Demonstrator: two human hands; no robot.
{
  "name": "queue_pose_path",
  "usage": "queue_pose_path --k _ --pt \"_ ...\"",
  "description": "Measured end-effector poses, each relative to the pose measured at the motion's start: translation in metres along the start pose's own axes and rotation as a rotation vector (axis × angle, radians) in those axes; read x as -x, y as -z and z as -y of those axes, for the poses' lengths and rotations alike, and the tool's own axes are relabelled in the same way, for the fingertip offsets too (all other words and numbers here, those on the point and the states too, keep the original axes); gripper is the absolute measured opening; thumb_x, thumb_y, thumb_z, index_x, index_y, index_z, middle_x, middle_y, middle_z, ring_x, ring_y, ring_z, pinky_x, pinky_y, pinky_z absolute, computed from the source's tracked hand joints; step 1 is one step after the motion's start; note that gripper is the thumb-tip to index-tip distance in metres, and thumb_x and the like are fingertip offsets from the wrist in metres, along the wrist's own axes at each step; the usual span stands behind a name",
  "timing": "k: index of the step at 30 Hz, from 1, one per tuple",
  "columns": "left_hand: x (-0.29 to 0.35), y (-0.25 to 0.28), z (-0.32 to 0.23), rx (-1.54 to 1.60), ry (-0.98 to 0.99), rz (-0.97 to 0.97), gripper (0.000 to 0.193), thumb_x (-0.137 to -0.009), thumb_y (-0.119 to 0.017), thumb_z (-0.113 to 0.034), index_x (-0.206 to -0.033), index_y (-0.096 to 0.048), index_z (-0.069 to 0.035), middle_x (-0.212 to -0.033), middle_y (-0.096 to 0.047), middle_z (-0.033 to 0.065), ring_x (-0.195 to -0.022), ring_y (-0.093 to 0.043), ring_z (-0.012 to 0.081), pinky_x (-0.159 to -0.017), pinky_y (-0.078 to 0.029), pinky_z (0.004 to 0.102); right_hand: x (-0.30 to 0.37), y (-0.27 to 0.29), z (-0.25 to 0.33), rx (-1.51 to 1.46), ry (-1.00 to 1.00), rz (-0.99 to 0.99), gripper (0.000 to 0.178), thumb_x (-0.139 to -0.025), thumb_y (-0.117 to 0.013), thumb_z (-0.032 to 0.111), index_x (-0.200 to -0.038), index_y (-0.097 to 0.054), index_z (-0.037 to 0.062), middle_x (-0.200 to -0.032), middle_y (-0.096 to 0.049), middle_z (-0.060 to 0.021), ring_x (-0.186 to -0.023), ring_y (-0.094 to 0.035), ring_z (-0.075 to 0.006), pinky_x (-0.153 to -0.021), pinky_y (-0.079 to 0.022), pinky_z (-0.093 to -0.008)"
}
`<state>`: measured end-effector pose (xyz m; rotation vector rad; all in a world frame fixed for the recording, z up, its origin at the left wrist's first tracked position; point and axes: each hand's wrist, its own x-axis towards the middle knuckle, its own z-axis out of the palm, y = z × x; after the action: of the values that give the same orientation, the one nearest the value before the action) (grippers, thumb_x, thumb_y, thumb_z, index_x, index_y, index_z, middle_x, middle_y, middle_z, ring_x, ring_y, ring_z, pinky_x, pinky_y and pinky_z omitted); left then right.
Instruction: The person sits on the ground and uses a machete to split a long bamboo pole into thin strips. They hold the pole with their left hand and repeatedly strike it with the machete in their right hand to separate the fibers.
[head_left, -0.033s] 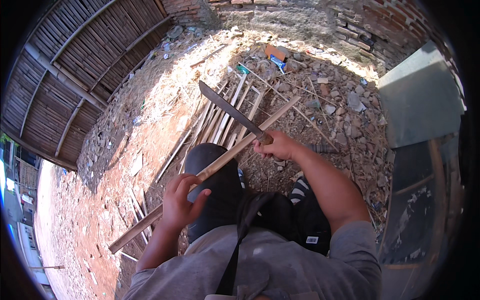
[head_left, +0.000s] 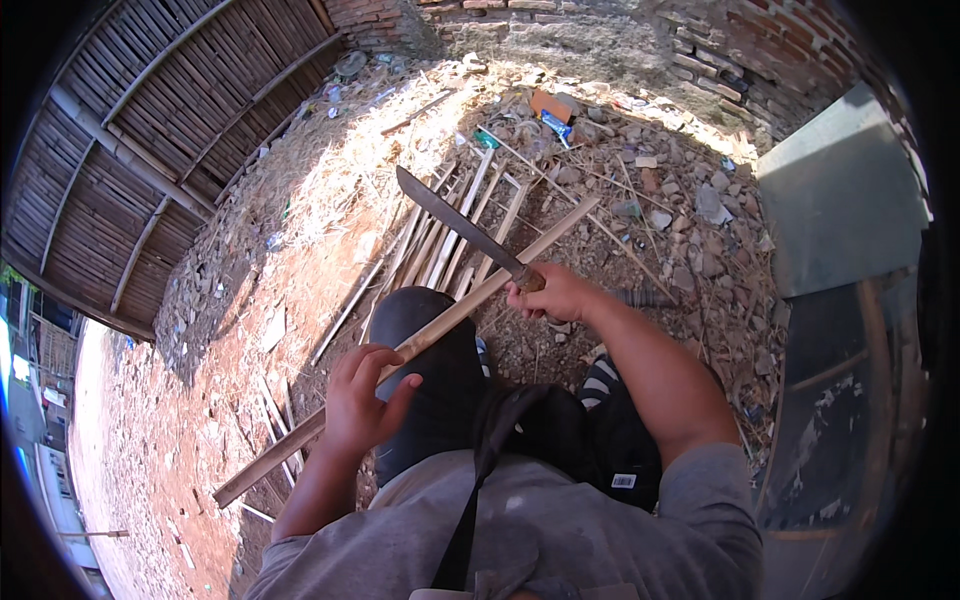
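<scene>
**Blade raised over a bamboo slat**

The person sits on bare reddish ground, knees up, with a woven bamboo fence well off to the left hand's side and a brick wall beyond both hands. A long bamboo slat [head_left: 470, 305] runs slantwise across the lap, from low beside the left hand up past the right one toward a loose heap of split strips [head_left: 440, 240] lying just beyond the knees.

The left hand [head_left: 365, 400] is wrapped around the slat near its lower half, fingers curled over it. The right hand [head_left: 555, 293] is clenched on the handle of a machete [head_left: 455, 225], whose blade points up and away, above the slat and seemingly not touching it.

By my reading this is the shaving or splitting step, caught between strokes. The next stroke calls for a steady left grip and a blade angled away from those fingers.

The slat's underside and the machete handle are hidden by the hands, and the blade's edge is too small to judge.
</scene>
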<state>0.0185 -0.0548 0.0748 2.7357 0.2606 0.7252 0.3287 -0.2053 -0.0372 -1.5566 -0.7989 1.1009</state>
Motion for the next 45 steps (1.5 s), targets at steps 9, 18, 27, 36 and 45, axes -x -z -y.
queue_pose_path --k 9,18,27,36,45 --pt "0.001 -0.018 0.014 -0.047 0.141 0.083 0.029 -0.083 -0.078 -0.018 -0.101 -0.06 -0.004 -0.099 -0.064 0.0163 -0.091 -0.066 0.0382 -0.076 -0.053 0.0453 -0.01 -0.004 -0.016 -0.115 -0.011 0.079 0.025 -0.089 -0.078 0.024 -0.101 -0.065 0.0067 -0.087 -0.067 -0.0024 -0.073 -0.067 -0.0123 -0.063 -0.054 -0.0289" --pt "0.012 -0.033 0.032 0.063 0.072 0.031 0.029 -0.081 -0.079 -0.013 -0.102 -0.06 -0.004 -0.102 -0.065 0.0165 -0.09 -0.066 0.0375 -0.078 -0.054 0.0443 -0.022 -0.003 -0.019 -0.412 0.06 -0.025 0.02 -0.092 -0.074 0.017 -0.106 -0.065 0.0059 -0.097 -0.069 -0.0077 -0.072 -0.065 -0.0122 -0.064 -0.055 -0.0294" --pt "-0.027 0.003 -0.003 0.379 -0.041 0.006 0.031 -0.088 -0.077 -0.028 -0.096 -0.061 -0.003 -0.091 -0.068 0.0131 -0.085 -0.069 0.0289 -0.076 -0.054 0.038 -0.017 -0.005 -0.008 -0.473 0.088 -0.065 0.019 -0.09 -0.075 0.014 -0.105 -0.066 0.0039 -0.129 -0.064 -0.0184 -0.071 -0.064 -0.0126 -0.065 -0.055 -0.0305" --pt "-0.105 0.036 -0.116 0.905 -0.583 -0.114 0.046 -0.085 -0.08 -0.046 -0.092 -0.061 -0.005 -0.08 -0.066 0.006 -0.066 -0.067 0.021 -0.058 -0.05 0.0308 -0.018 -0.001 -0.012 -0.448 0.068 -0.07 0.019 -0.09 -0.075 0.014 -0.104 -0.068 0.0047 -0.132 -0.063 -0.0187 -0.07 -0.063 -0.0131 -0.063 -0.054 -0.0304" --pt "-0.129 0.024 -0.133 1.038 -0.858 -0.269 0.07 -0.071 -0.08 -0.061 -0.093 -0.062 0.003 -0.076 -0.064 0.0101 -0.064 -0.064 0.0235 -0.055 -0.052 0.0309 -0.011 0.004 -0.012 -0.429 0.079 -0.06 0.021 -0.09 -0.076 0.017 -0.105 -0.068 0.0049 -0.125 -0.066 -0.0168 -0.071 -0.064 -0.0129 -0.062 -0.054 -0.0301"
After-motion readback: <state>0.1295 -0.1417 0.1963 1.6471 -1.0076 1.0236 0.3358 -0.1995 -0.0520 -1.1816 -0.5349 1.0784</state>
